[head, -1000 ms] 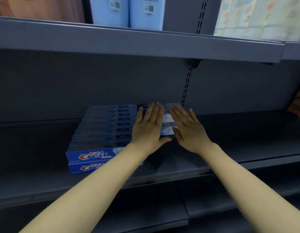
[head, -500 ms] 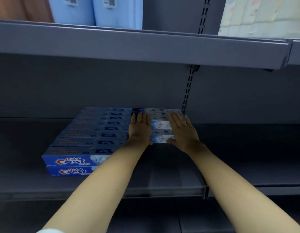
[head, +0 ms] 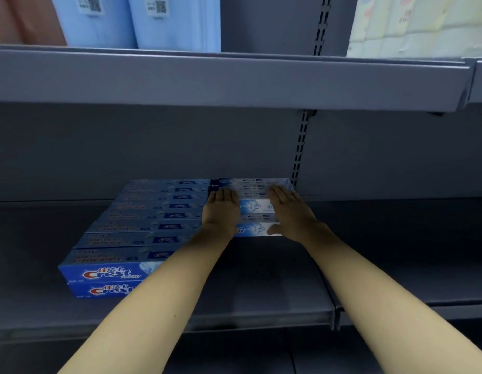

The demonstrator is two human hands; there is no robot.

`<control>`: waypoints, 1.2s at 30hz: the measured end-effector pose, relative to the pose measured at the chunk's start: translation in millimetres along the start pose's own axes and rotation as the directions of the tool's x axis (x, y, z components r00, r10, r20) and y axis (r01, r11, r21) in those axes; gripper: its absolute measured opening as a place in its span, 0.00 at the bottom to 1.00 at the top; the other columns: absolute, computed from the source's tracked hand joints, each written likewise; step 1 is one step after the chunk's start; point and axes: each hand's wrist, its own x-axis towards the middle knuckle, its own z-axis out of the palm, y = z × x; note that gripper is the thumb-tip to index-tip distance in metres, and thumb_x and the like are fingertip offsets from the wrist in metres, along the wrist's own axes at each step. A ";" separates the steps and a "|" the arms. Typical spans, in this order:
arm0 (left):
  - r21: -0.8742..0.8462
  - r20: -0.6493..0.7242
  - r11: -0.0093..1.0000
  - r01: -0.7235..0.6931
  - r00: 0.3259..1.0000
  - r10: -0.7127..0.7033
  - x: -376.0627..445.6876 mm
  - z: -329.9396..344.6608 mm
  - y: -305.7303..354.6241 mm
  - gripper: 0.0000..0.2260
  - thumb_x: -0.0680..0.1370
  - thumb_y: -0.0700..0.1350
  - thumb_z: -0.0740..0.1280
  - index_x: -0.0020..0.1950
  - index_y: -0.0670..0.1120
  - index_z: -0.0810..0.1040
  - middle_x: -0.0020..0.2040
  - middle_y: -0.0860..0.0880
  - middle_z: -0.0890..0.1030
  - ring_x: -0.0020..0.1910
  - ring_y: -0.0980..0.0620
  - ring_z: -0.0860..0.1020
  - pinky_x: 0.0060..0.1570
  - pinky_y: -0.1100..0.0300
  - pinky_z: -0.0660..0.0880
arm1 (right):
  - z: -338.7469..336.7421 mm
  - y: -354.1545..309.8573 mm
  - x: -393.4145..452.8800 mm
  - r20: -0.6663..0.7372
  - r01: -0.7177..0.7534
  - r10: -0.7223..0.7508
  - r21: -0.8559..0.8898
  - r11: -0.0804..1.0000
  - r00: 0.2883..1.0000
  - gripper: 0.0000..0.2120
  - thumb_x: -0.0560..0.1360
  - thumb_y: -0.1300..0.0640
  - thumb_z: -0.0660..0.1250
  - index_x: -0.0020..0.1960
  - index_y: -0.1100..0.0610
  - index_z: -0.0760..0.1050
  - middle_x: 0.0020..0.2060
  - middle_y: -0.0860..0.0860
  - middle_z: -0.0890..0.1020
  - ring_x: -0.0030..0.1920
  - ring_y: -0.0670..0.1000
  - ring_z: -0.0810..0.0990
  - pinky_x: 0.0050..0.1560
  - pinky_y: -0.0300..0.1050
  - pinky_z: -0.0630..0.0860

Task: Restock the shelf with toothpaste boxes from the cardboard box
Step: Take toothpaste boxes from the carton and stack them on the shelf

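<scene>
From the head view, the pale toothpaste boxes sit at the shelf's back edge, beside the blue Crest row; a lopsided push could skew them or knock that row. Both arms reach forward: the left hand and the right hand lie flat on the boxes, fingers straight, gripping nothing.

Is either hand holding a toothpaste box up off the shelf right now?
No, the left hand and right hand lie flat with straight fingers on the pale boxes, which rest on the shelf.
</scene>
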 end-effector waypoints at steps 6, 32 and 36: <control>0.000 -0.009 1.000 -0.008 1.000 0.008 3.2 5.2 0.4 0.42 0.75 0.49 0.70 0.76 0.33 0.45 0.75 0.35 0.54 0.75 0.40 0.55 0.74 0.52 0.53 | -1.3 -0.8 0.7 0.016 -0.005 0.005 0.030 1.000 1.000 0.49 0.73 0.47 0.69 0.77 0.61 0.38 0.77 0.55 0.43 0.77 0.53 0.42 0.77 0.49 0.41; -0.163 -0.112 0.977 0.137 0.981 -0.156 -93.3 -12.5 23.1 0.40 0.78 0.66 0.49 0.77 0.40 0.38 0.78 0.43 0.41 0.77 0.47 0.41 0.75 0.54 0.39 | -8.8 -47.8 -68.3 -0.119 -0.093 0.099 0.052 0.994 0.988 0.37 0.80 0.40 0.49 0.77 0.60 0.37 0.77 0.53 0.41 0.77 0.49 0.40 0.74 0.47 0.35; -0.171 -0.195 0.977 0.123 0.968 -0.156 -123.8 -7.5 16.8 0.38 0.79 0.64 0.50 0.77 0.39 0.42 0.78 0.42 0.45 0.77 0.46 0.44 0.75 0.53 0.41 | -10.1 -68.3 -91.8 -0.146 -0.102 0.112 0.073 0.992 0.983 0.37 0.80 0.41 0.50 0.77 0.61 0.38 0.77 0.54 0.42 0.77 0.51 0.40 0.74 0.47 0.35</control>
